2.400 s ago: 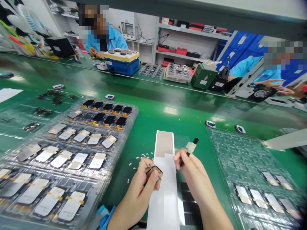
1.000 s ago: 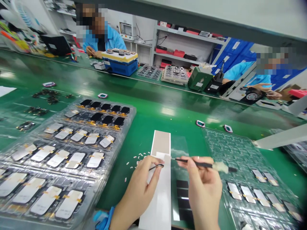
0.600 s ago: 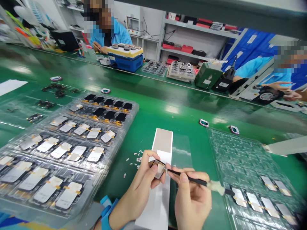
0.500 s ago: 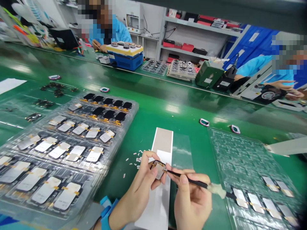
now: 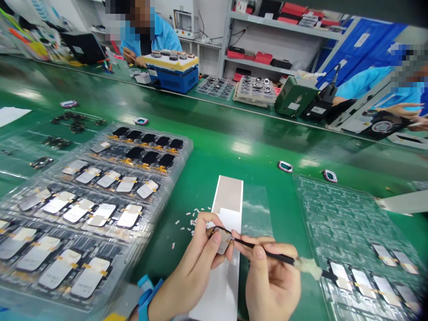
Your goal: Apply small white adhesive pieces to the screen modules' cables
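My left hand [image 5: 197, 261] pinches a small rounded display module [image 5: 222, 239] between thumb and fingers, just above a long white paper strip [image 5: 227, 232] on the green bench. My right hand [image 5: 270, 281] is closed round a thin black tweezer-like tool [image 5: 267, 253] with a white wad wrapped near its rear end. The tool's tip touches the module's right edge. A blue band sits on my left wrist.
Clear plastic trays [image 5: 83, 200] filled with several display modules lie to the left. Another clear tray [image 5: 347, 232] with a few modules lies to the right. Small pink-rimmed parts [image 5: 285, 166] rest on the green belt. Two people in blue sit across the line.
My right hand swung the tool from upright to level and brought its tip onto the module. My left hand turned the module face up. The view drifted slightly.
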A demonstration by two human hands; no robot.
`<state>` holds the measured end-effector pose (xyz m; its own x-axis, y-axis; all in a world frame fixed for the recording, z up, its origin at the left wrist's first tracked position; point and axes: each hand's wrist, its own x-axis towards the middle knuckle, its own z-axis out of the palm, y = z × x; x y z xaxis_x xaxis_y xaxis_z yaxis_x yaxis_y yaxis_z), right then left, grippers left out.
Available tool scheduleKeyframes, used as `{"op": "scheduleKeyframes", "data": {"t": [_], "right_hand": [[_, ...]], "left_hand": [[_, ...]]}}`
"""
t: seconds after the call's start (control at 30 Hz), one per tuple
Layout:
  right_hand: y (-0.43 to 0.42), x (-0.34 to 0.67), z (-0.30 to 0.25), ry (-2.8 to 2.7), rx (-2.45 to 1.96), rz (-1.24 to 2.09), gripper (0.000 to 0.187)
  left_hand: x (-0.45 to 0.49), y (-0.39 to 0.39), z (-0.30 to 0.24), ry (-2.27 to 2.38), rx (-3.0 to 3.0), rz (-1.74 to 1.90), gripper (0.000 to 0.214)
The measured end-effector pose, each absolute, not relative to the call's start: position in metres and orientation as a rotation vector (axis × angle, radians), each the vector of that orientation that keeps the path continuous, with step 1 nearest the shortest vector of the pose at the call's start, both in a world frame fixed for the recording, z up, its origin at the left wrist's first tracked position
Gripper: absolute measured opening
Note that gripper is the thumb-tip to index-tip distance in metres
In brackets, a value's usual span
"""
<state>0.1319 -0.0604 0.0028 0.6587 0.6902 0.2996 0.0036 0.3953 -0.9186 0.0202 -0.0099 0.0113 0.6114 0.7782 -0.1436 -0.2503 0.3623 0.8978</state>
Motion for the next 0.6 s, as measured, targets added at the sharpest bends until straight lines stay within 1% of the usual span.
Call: {"op": "scheduleKeyframes", "data": {"t": [0.4, 0.6], "right_hand": [[-0.0627, 0.1377, -0.0035, -0.738, -1.133, 0.535, 0.006], [-0.0632, 0.1388, -0.0036, -0.732, -1.129, 0.561, 0.007]], "left_hand": [[0.0194, -0.0103, 0.0119, 0.616, 1.008, 0.728, 0.023], [0.0197, -0.0102, 0.0101, 0.678, 1.032, 0.732, 0.024]]}}
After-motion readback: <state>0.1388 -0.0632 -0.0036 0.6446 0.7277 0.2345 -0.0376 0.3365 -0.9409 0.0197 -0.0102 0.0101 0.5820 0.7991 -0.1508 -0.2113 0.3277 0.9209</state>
